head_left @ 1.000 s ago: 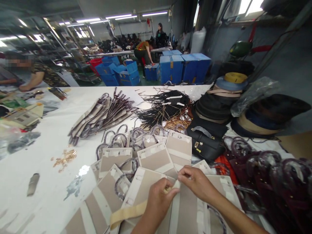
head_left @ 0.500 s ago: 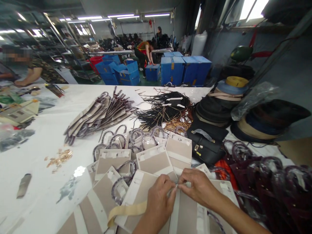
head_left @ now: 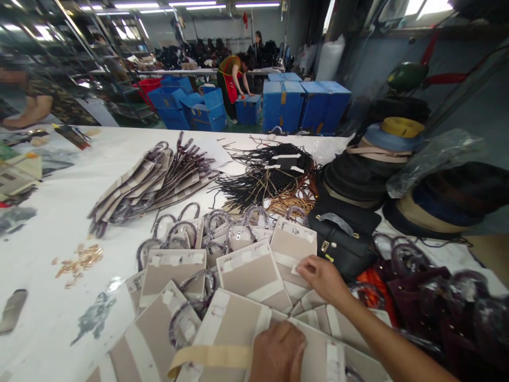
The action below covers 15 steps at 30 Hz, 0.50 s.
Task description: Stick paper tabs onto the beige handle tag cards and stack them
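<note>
Several beige panels (head_left: 248, 268) with white strips and plastic-wrapped handles overlap in front of me. My left hand (head_left: 278, 350) is curled low over the nearest panels, its fingers mostly hidden; a pale yellow strip (head_left: 214, 356) runs out from its left side. Farther up and to the right, my right hand (head_left: 324, 278) pinches a small white piece (head_left: 295, 270) between thumb and fingertips, over the panel beside a black bag (head_left: 344, 233).
Bundled beige strips (head_left: 139, 185), black cords (head_left: 262, 178) and small gold pieces (head_left: 81, 262) lie on the white table (head_left: 35, 265). Dark rolls (head_left: 350, 178) and maroon bags (head_left: 429, 302) are at the right. Beyond, a person (head_left: 234, 79) bends over blue boxes (head_left: 282, 103).
My hands have come apart. The right moved up and away with a small white piece; the left moved down toward the bottom edge and curled. The view has shifted slightly.
</note>
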### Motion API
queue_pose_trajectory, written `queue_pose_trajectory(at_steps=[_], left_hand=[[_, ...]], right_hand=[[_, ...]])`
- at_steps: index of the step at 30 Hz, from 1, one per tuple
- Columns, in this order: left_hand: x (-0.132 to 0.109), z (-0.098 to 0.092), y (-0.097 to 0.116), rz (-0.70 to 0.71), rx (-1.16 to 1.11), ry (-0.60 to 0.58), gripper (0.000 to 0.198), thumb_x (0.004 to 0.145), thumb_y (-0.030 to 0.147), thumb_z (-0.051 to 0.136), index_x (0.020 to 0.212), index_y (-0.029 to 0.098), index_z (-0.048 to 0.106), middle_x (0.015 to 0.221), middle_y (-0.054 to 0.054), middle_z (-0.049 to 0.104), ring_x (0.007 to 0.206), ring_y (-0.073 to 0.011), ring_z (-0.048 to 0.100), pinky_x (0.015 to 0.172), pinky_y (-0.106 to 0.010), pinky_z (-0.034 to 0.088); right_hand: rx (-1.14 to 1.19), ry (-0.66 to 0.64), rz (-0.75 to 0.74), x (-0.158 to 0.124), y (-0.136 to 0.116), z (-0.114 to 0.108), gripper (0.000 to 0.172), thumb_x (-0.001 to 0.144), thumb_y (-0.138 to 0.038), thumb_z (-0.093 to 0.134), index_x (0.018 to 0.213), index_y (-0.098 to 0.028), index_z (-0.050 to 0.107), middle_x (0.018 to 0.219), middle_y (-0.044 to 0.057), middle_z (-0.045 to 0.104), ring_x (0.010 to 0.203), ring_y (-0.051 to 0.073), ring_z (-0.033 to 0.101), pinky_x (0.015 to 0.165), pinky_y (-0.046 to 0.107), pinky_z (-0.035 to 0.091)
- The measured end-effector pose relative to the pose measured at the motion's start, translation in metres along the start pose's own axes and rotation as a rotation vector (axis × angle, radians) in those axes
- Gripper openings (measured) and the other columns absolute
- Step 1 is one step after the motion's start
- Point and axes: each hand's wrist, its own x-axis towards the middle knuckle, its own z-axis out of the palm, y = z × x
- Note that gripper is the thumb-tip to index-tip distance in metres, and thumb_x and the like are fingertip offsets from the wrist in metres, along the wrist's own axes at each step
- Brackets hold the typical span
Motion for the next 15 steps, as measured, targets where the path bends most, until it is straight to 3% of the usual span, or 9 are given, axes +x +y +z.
queue_pose_trajectory(at_steps=[4,8,15], left_hand=[[-0.004,0.008,-0.011,-0.269,-0.211,-0.016,0.011,0.092,0.018,0.054,0.083,0.023,0.058,0.079,0.000,0.066,0.074,-0.0154,0.067,0.065,-0.025,0.045],[-0.002,0.008,-0.021,-0.360,-0.277,-0.004,0.011,0.089,0.019,0.059,0.078,0.023,0.058,0.076,0.002,0.065,0.071,-0.0140,0.065,0.064,-0.023,0.044],[-0.011,0.025,-0.033,-0.294,-0.272,0.043,0.006,0.083,0.019,0.061,0.080,0.025,0.060,0.074,0.002,0.064,0.067,-0.0141,0.064,0.062,-0.022,0.045]], right_hand=[[0.135,0.073,0.105,0.067,0.034,-0.011,0.035,0.083,-0.050,0.054,0.075,-0.019,0.069,0.076,0.004,0.071,0.072,0.020,0.063,0.065,0.028,0.043],[0.079,0.092,0.126,0.114,0.056,-0.010,0.033,0.078,-0.049,0.055,0.070,-0.019,0.068,0.071,0.005,0.071,0.067,0.021,0.062,0.062,0.029,0.041],[-0.028,0.158,0.147,0.127,0.078,0.015,0.028,0.078,-0.047,0.059,0.078,-0.022,0.070,0.080,0.005,0.071,0.074,0.021,0.062,0.069,0.030,0.042]])
